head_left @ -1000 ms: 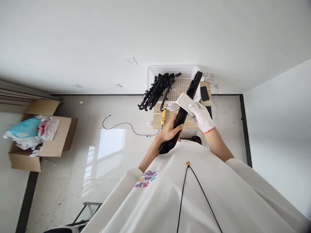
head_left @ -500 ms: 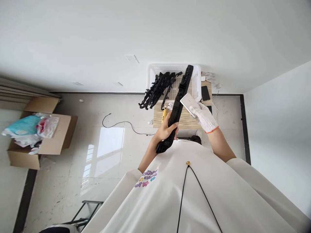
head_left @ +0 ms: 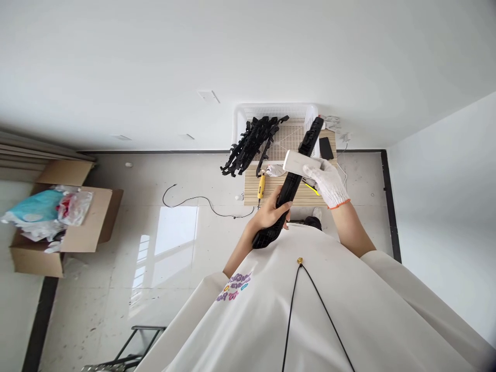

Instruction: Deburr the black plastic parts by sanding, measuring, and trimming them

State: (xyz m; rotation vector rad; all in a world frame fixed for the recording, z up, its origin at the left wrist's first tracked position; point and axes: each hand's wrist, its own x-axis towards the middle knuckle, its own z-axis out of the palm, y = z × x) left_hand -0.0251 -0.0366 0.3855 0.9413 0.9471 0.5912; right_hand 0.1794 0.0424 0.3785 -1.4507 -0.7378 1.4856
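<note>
A long black plastic trim part [head_left: 291, 187] slants across in front of me, its near end close to my apron. Bare fingers of my left hand [head_left: 270, 212] wrap round its lower portion. My right hand [head_left: 329, 184], in a white knitted glove with an orange cuff, grips a flat white rectangular block [head_left: 298, 162]. That block lies across the upper half of the trim part; whether they touch I cannot tell. Behind them, more black plastic strips [head_left: 253, 143] are heaped in a white plastic basket [head_left: 237, 116].
The basket stands on a slatted wooden table [head_left: 251, 199]. A yellow corded tool [head_left: 261, 186], a white cloth [head_left: 275, 170] and a black phone-like slab [head_left: 326, 148] lie around it. An open cardboard box [head_left: 87, 219] is on the floor at left, near a black cable [head_left: 199, 197].
The white block has moved left across the black trim part and turned more level. The trim part has tilted further right. A yellow-edged object now shows below my right hand.
</note>
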